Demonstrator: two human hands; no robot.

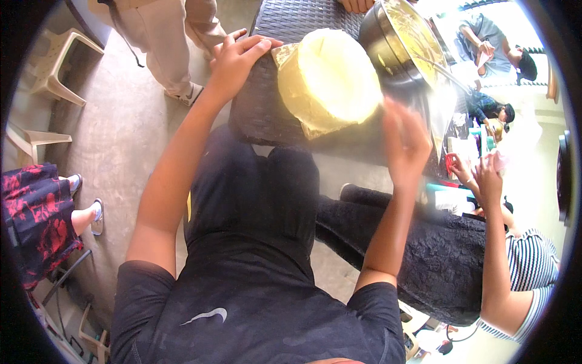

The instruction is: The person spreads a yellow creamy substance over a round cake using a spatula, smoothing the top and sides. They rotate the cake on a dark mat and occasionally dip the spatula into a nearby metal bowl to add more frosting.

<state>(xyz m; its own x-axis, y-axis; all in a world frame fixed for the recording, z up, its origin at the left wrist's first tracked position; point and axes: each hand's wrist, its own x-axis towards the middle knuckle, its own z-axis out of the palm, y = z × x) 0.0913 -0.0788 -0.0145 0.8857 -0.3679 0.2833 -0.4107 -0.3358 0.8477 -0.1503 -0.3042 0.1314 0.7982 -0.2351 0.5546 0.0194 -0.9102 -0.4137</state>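
Note:
A round cake coated in pale yellow icing point(334, 77) stands on a square board point(283, 53), whose corners stick out from under it. My left hand point(238, 54) reaches the board's left corner, thumb and forefinger touching there and the other fingers apart. At the right side of the cake is my right hand point(407, 136), blurred by motion; whether its fingers hold anything is unclear. Behind the cake to the right, a steel mixing bowl point(386, 52) contains yellow cream point(418, 32). A utensil with a pale handle point(448, 75) leans over its rim.
The cake stands near the edge of a dark woven table point(254, 116). A person in a striped shirt point(529, 261) stands close on my right, hands raised. Another person in beige trousers point(159, 45) is at the far left. Plastic chairs point(61, 68) line the left side.

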